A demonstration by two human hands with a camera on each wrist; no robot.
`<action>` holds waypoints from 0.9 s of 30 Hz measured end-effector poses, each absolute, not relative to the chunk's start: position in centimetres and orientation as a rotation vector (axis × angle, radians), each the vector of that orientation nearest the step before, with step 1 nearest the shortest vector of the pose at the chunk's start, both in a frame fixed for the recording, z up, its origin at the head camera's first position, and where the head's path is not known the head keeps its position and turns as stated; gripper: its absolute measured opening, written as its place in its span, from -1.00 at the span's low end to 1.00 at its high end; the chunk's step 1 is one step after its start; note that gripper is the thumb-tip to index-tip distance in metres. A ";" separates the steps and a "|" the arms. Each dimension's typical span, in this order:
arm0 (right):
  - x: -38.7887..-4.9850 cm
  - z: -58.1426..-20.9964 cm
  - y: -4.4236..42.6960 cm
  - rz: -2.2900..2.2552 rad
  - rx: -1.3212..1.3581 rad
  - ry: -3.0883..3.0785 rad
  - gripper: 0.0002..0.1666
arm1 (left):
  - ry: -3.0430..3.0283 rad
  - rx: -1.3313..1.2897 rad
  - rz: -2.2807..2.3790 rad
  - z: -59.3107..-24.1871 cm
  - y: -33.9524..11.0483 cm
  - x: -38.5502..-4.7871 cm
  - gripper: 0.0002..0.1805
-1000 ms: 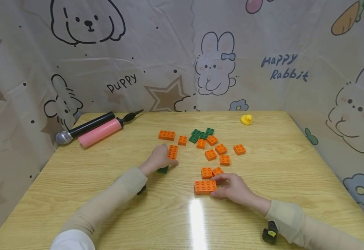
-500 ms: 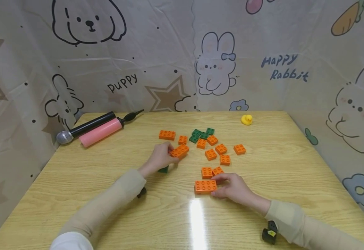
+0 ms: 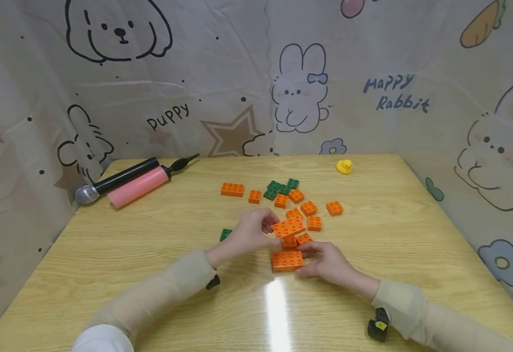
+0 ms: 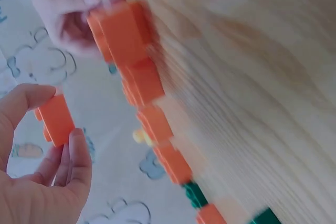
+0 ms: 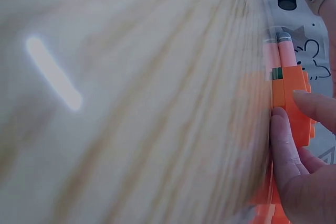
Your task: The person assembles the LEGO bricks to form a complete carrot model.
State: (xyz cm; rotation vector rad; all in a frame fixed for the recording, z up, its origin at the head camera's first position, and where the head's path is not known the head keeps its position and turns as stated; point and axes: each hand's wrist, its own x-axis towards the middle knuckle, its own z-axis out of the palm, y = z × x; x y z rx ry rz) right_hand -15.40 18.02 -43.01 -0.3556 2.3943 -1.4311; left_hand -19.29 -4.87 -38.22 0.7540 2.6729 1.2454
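Observation:
My left hand (image 3: 249,233) holds a long orange toy brick (image 3: 288,227) off the table. In the left wrist view, thumb and fingertips pinch that brick (image 4: 56,121) by its ends. Just in front of it, a second long orange brick (image 3: 287,261) rests on the table, its right end gripped by my right hand (image 3: 330,265). The right wrist view shows thumb and finger on this brick (image 5: 297,111). Two small orange bricks lie right behind it, one (image 3: 289,243) partly covered by the raised brick. Left of them is a green brick (image 3: 226,234), partly behind my left hand.
Farther back lie several small orange bricks (image 3: 308,208), a long orange brick (image 3: 232,189) and a cluster of green bricks (image 3: 273,189). A black microphone (image 3: 124,176) and a pink pump (image 3: 139,187) lie back left. A yellow duck (image 3: 344,166) sits back right. Printed cloth surrounds the table.
My left hand has picked up the long orange brick and carried it right and nearer, above the small orange bricks. My right hand has stayed on its brick.

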 end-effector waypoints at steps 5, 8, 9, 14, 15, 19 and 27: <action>-15.5 -43.3 18.2 -1.469 -0.401 2.364 -0.29 | 2.609 0.806 1.209 -38.4 -3.6 -18.6 -0.63; -15.4 -43.6 18.4 -1.523 -0.405 2.332 -0.29 | 2.560 0.801 1.195 -38.7 -3.0 -18.2 -0.63; -15.4 -43.7 18.5 -1.548 -0.402 2.314 -0.30 | 2.548 0.803 1.189 -38.9 -2.9 -18.2 -0.64; -15.2 -44.2 18.9 -1.654 -0.353 2.199 -0.29 | 2.544 0.808 1.154 -39.7 -2.3 -17.9 -0.65; -15.2 -44.3 19.0 -1.668 -0.344 2.178 -0.27 | 2.548 0.806 1.148 -39.8 -2.3 -17.8 -0.65; -15.0 -44.3 19.1 -1.699 -0.300 2.106 -0.20 | 2.559 0.815 1.131 -40.1 -2.2 -17.8 -0.66; -15.0 -44.3 19.4 -1.685 -0.305 2.108 -0.20 | 2.575 0.782 1.076 -40.4 -2.2 -17.7 -0.63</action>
